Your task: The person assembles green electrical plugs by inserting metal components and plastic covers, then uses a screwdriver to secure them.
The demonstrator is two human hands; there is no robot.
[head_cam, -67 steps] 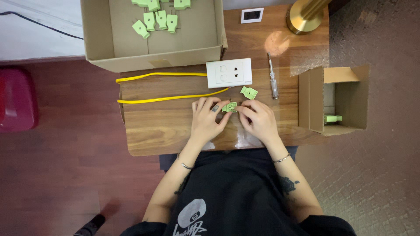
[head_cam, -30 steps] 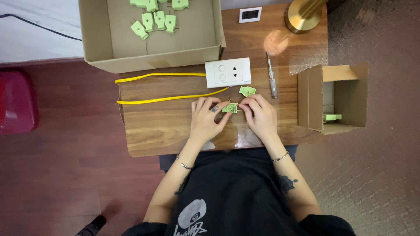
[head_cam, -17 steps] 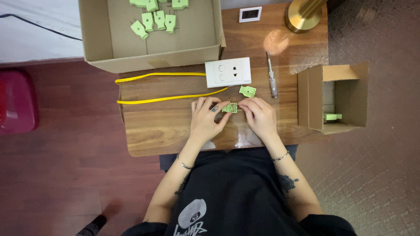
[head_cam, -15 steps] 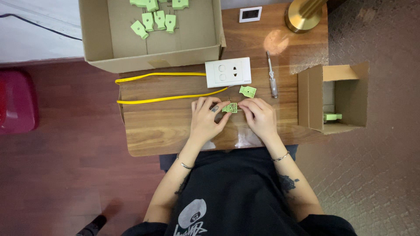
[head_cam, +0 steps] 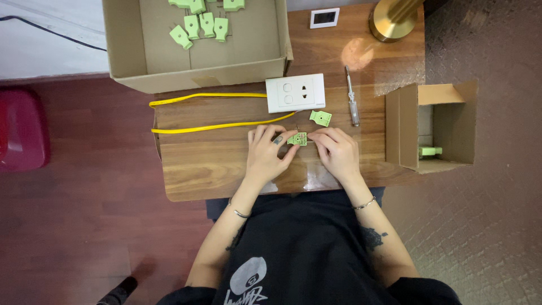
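My left hand (head_cam: 267, 155) and my right hand (head_cam: 337, 153) rest on the wooden table (head_cam: 197, 169) and together pinch a small green plastic piece (head_cam: 297, 138) between their fingertips. A second green piece (head_cam: 320, 117) lies just beyond my right hand. A white socket plate (head_cam: 295, 92) sits behind both hands, with a yellow wire (head_cam: 209, 127) looping out to the left from it. A screwdriver (head_cam: 352, 104) lies to the right of the plate.
A large open cardboard box (head_cam: 130, 51) at the back holds several green pieces (head_cam: 200, 22). A smaller open box (head_cam: 435, 124) on the right, lying on its side, holds one green piece (head_cam: 429, 151). A brass lamp base (head_cam: 392, 20) and a small white frame (head_cam: 324, 18) stand at the far edge.
Both hands stay on the green piece with only slight finger shifts. Nothing else on the table has moved.
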